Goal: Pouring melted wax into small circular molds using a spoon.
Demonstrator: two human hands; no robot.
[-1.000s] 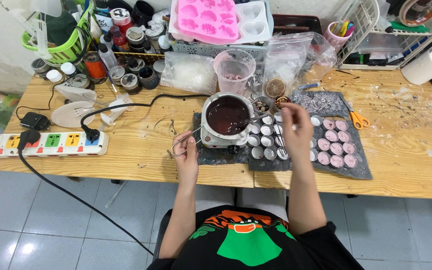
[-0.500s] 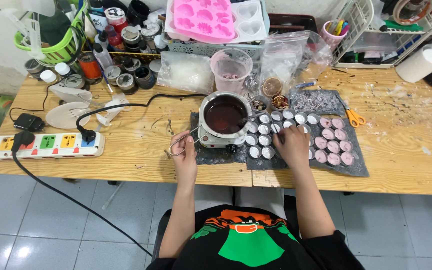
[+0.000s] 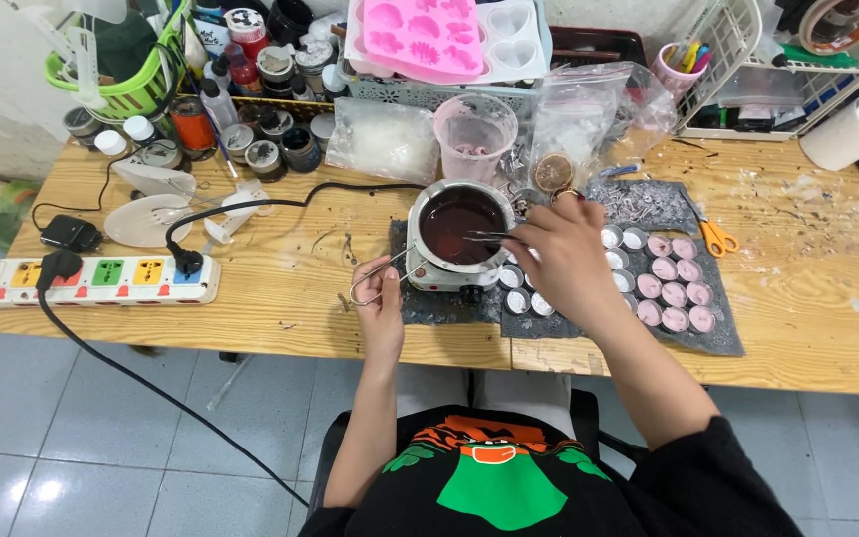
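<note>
Dark brown wax is sitting in the melting pot (image 3: 459, 231) on the table (image 3: 280, 298). We are pinching tweezers (image 3: 487, 237) in our right hand (image 3: 557, 261) over its rim. Our left hand (image 3: 382, 310) is gripping the pot's wire handle (image 3: 375, 280), wrist resting at the table edge.

The right hand (image 3: 557, 257) covers several small cups (image 3: 616, 261) on the grey mat (image 3: 718, 333), and what its fingertips pinch over the dark pot (image 3: 459, 221) is too thin to tell. The far basket (image 3: 131, 80) and pink mould (image 3: 429, 35) are cut off by the top edge. The jars (image 3: 270, 149) blur together.
</note>
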